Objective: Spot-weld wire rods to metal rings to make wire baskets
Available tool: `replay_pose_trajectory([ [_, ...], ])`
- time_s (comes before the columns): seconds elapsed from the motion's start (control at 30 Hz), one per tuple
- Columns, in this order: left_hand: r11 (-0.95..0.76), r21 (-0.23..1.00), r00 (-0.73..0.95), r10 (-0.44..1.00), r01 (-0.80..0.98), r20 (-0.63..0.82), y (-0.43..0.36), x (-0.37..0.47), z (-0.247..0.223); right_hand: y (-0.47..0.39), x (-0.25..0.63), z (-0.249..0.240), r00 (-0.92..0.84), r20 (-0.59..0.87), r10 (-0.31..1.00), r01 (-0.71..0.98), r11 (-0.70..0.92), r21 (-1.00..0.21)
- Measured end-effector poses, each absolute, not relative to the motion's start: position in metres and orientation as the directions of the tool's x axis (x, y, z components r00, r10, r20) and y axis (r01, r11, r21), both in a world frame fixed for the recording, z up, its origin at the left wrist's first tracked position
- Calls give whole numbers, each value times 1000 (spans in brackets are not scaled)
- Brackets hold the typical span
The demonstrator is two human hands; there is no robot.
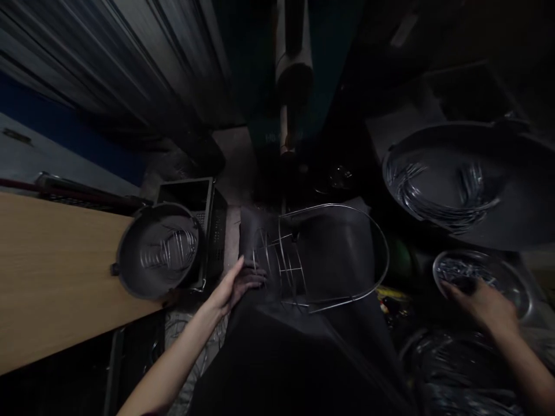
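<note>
Two hands show in my head view; my left hand [236,284] has its thumb parted from loosely bent fingers at the left end of the wire frame [290,270], near the middle over dark cloth [342,248]; blur keeps me from telling if it grips; my right hand [488,301] dips its fingers into the small bowl [434,270] at right, their closure and any hold hidden from me; a round pan [151,284] of bent wires sits left; a large basin [442,179] lies far right.
</note>
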State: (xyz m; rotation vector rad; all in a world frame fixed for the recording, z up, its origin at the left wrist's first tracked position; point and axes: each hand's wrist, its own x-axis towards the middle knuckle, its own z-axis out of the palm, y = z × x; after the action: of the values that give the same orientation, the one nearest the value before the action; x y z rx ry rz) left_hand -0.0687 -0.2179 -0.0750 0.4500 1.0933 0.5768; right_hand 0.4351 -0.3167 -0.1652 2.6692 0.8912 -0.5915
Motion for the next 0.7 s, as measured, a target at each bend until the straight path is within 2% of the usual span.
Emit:
replay_pose_trajectory([
  [0.1,668,678,174,740,-308,-650,-203,-52,-84,-311,432,-156,735,-483,476,590,-800,111],
  [0.17,651,686,232,758,-326,-610,-188,-37,-85,-309,432,-152,739,-487,466,577,-811,99],
  [0.27,727,612,365,687,-312,-629,-167,-20,-84,-311,432,-150,732,-475,488,574,-817,46],
  [0.37,775,564,340,632,-286,-697,-149,-11,-89,-313,432,-152,746,-443,497,562,-827,18],
  [0.47,787,534,280,612,-310,-739,-133,-7,-96,-310,427,-152,807,-421,414,485,-872,72],
  [0.57,829,468,329,554,-307,-765,-124,-3,-92,-307,421,-152,862,-396,316,393,-910,129],
  [0.67,799,511,365,600,-316,-712,-133,0,-71,-316,424,-157,906,-303,296,343,-932,114],
  [0.7,753,562,356,658,-343,-664,-140,0,-63,-322,428,-161,905,-230,359,382,-922,65],
])
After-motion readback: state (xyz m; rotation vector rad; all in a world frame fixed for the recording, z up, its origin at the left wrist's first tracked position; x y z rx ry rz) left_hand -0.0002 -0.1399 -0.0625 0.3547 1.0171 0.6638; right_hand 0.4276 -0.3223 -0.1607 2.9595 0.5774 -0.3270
